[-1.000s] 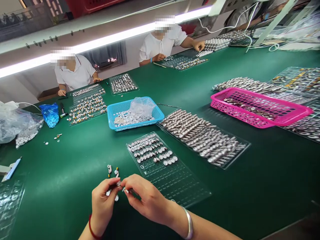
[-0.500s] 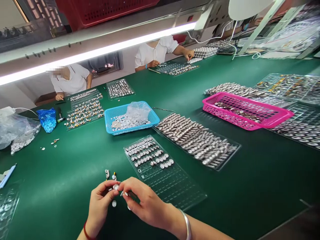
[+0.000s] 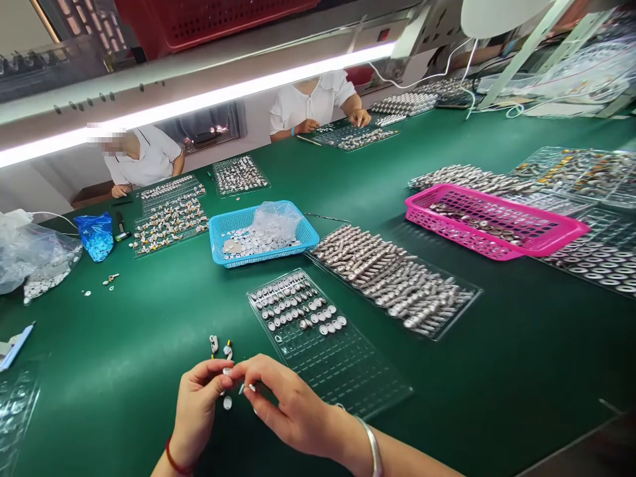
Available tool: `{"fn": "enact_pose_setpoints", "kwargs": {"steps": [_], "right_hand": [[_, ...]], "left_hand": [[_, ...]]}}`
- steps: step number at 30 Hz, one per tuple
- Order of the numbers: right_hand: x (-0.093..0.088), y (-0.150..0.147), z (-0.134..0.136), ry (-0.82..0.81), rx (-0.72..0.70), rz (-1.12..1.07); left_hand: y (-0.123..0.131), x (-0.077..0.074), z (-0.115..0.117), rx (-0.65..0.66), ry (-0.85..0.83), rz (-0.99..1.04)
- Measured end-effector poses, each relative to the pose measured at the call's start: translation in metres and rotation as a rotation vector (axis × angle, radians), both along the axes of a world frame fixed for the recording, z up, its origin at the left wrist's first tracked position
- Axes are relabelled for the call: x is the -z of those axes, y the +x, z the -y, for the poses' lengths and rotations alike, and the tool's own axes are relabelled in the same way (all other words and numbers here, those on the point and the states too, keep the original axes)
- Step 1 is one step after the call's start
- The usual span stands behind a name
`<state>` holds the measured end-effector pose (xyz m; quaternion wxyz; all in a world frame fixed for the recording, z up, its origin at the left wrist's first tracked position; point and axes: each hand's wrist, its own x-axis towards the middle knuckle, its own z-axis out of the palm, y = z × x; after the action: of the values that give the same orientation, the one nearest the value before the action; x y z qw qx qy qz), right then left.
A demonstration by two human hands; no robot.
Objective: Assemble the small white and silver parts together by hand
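Observation:
My left hand (image 3: 199, 405) and my right hand (image 3: 283, 401) meet low over the green table, fingertips pinching a small white and silver part (image 3: 227, 372) between them. Another small round part (image 3: 227, 402) lies on the table just below my fingers. Two more small pieces (image 3: 214, 344) rest a little further from me. Right of my hands lies a clear grid tray (image 3: 348, 371), its far rows filled with silver round parts (image 3: 298, 306).
A blue basket (image 3: 262, 232) with a plastic bag and discs sits beyond the grid tray. Right of it lie a tray of silver cylinders (image 3: 392, 278) and a pink basket (image 3: 497, 222). Two people in white shirts work at trays across the table. Bags (image 3: 34, 255) lie at the left.
My hands stay together on the small part, shifting slightly. The view has tilted down a little. The far person's hand has pulled back towards their tray.

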<state>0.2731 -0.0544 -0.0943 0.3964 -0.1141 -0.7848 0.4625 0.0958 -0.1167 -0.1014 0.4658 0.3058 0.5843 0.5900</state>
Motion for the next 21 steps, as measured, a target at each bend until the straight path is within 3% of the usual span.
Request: {"fn": "enact_pose_setpoints", "kwargs": {"steps": [5, 10, 16, 21], "right_hand": [[-0.005, 0.001, 0.001, -0.32, -0.116, 0.024], [0.004, -0.003, 0.003, -0.705, -0.288, -0.072], [0.017, -0.007, 0.01, -0.869, -0.363, -0.164], [0.013, -0.013, 0.014, -1.127, -0.429, -0.259]], "left_hand": [[-0.002, -0.002, 0.003, -0.055, 0.041, -0.086], [0.001, -0.01, 0.007, -0.109, 0.13, -0.228], [0.011, -0.02, 0.015, -0.156, 0.25, -0.386], [0.011, -0.019, 0.019, -0.17, 0.285, -0.488]]}}
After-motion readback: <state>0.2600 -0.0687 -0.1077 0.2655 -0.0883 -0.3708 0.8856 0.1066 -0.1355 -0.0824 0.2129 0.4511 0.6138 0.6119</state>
